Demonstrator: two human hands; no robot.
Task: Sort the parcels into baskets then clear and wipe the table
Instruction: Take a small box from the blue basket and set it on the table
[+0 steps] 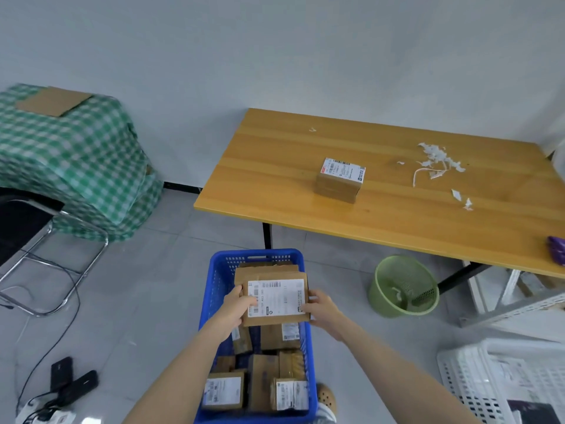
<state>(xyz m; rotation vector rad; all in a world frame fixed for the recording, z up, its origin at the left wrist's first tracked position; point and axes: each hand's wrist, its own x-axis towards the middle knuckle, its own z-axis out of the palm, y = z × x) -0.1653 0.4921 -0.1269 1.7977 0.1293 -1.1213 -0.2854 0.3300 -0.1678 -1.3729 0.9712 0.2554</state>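
Observation:
A flat cardboard parcel with a white label hangs over the blue basket on the floor. My left hand grips its left edge and my right hand grips its right edge. Several labelled cardboard parcels lie inside the basket below. One small cardboard parcel with a label stands alone on the wooden table. White paper scraps are scattered at the table's right. A purple cloth lies at the table's right front edge.
A green waste bin stands under the table. A white basket sits at the lower right beside a metal shelf. At the left are a chair, floor cables and a green checked cover.

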